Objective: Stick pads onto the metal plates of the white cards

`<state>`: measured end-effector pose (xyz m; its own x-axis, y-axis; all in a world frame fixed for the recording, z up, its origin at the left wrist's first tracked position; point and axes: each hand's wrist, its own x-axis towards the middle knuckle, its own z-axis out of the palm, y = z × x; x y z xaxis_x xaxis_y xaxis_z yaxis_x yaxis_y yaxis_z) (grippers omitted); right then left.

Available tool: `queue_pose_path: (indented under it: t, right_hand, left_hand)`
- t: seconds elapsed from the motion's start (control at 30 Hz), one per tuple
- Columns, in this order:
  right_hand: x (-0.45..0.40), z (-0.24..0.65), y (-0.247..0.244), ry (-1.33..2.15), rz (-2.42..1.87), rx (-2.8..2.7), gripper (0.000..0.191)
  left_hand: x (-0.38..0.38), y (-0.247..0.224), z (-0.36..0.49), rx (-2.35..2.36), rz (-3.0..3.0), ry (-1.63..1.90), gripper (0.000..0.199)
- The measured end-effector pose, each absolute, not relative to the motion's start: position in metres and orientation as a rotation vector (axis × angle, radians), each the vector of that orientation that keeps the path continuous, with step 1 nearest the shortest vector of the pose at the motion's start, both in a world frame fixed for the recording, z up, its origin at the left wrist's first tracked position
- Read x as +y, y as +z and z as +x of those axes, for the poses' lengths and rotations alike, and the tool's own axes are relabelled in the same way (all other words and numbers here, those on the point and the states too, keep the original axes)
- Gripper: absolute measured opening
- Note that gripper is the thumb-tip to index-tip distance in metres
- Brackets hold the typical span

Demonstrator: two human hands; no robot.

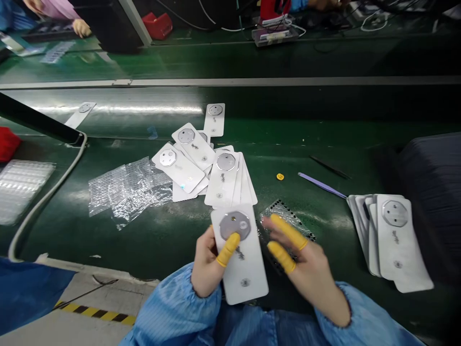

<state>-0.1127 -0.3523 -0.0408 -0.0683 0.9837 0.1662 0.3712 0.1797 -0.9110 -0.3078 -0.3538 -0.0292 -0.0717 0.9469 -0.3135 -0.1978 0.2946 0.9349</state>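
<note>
There are two tweezers, three finger covers, one yellow disc, one dotted sheet, one held panel, one lone panel, and one heap and one stack of panels too overlapped to count.

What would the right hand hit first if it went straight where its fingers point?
Probably the white panel in the left hand, near that panel's upper right edge. Depth is unclear, so the right hand could instead pass above it toward the fanned panels beyond.
</note>
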Motion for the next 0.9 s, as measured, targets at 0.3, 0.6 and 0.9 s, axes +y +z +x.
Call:
queue_pose_path:
  t: [0.3,0.6,0.9]
  right_hand:
    - [-0.339,-0.067,-0.074,0.266,-1.565,-1.993,0.03]
    - [-0.329,-0.052,-0.017,1.279,-1.394,-1.874,0.029]
    - [-0.309,-0.07,-0.012,0.753,-1.212,-2.222,0.031]
  left_hand:
    - [-0.332,-0.031,-0.336,1.326,0.873,1.204,0.082]
    - [-0.325,-0.028,-0.326,1.293,1.565,0.911,0.024]
    - [-0.33,-0.033,-0.282,1.123,1.325,0.79,0.018]
